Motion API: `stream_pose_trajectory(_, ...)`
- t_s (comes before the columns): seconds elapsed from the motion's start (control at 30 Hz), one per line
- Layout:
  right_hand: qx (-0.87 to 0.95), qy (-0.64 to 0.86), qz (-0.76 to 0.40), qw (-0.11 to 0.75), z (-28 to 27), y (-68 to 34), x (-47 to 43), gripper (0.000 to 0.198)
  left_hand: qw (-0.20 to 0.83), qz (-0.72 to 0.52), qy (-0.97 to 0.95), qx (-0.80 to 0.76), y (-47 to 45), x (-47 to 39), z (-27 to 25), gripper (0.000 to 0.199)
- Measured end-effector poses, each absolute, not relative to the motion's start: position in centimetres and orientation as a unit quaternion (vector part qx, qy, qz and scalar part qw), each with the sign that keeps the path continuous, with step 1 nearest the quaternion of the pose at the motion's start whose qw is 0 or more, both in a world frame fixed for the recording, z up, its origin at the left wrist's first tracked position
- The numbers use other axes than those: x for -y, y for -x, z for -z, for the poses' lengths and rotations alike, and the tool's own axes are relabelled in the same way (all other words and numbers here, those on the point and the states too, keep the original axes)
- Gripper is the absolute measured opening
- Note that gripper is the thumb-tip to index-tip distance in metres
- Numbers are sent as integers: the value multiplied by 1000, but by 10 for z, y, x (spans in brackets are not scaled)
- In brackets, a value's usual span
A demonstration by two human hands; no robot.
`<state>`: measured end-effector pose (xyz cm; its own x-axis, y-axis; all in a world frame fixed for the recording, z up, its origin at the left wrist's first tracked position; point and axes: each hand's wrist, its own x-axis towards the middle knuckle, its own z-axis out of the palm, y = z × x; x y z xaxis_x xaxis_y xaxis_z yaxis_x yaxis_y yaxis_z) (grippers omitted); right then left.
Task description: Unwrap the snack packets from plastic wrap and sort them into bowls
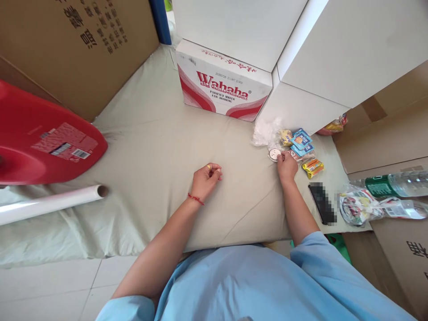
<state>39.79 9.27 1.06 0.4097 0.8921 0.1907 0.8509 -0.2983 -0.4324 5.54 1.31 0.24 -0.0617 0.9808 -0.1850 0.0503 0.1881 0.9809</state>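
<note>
One hand [288, 166] touching round item [274, 154], creased pale cloth [239, 191], tiled floor [43, 285]

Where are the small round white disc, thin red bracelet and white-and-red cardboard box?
Small round white disc [274, 154]: head view, its face.
Thin red bracelet [196, 199]: head view, visible band.
White-and-red cardboard box [223, 87]: head view, front panel.

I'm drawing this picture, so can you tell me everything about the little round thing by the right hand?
The round thing looks flat, its pale side up, with a thin dark rim and tiny dark marks too small to read. I can't tell its material. It lies by the left end of the packets, near the crumpled clear plastic. The right hand touches its right edge.
</note>
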Motion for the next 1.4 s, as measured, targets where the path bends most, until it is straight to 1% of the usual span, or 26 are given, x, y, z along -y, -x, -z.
stream_pose_trajectory(0.07, 544, 812, -14, 210, -12, -398, -98, 35, 513, -451, -454, -572, -55, -14, 0, 17)
stream_pose_trajectory(0.33, 543, 821, 23, 177, -15, -411, -116, 33, 503, -457, -469, -564, -54, -16, 7, 19)
stream_pose_trajectory(0.6, 541, 822, 34, 175, -16, -419, -88, 37, 490, -458, -487, -559, -55, -16, 10, 22)
stream_pose_trajectory(0.73, 563, 811, 49, 150, -33, -418, -80, 33, 483, -461, -493, -557, -55, -17, 13, 24)
stream_pose_trajectory(0.8, 568, 809, 63, 136, -47, -415, -90, 35, 479, -463, -494, -559, -55, -17, 13, 24)
stream_pose_trajectory(0.87, 574, 806, 43, 136, -58, -411, -107, 36, 475, -463, -495, -561, -55, -16, 13, 24)
stream_pose_trajectory(1.0, 612, 773, -54, 156, -62, -399, -142, 30, 466, -460, -499, -567, -55, -15, 12, 22)
stream_pose_trajectory(1.1, 615, 767, -61, 169, -53, -385, -140, 25, 464, -461, -500, -568, -54, -15, 13, 23)
stream_pose_trajectory(1.13, 608, 767, -53, 199, -50, -378, -130, 26, 464, -461, -499, -568, -54, -15, 14, 23)
stream_pose_trajectory(1.2, 581, 747, -61, 318, -44, -360, -100, 27, 466, -461, -499, -567, -53, -16, 15, 26)
stream_pose_trajectory(1.23, 558, 717, -98, 405, -41, -348, -81, 25, 467, -461, -499, -566, -53, -16, 15, 28)
stream_pose_trajectory(1.27, 537, 676, -177, 473, -38, -335, -60, 22, 469, -459, -501, -564, -53, -15, 14, 30)
stream_pose_trajectory(1.3, 504, 633, -283, 515, -34, -321, -40, 21, 471, -457, -504, -562, -53, -15, 13, 34)
stream_pose_trajectory(1.37, 428, 533, -502, 531, -28, -293, -4, 25, 481, -448, -517, -549, -53, -12, 10, 43)
stream_pose_trajectory(1.4, 391, 490, -577, 524, -26, -280, 10, 27, 488, -442, -525, -538, -53, -10, 7, 50)
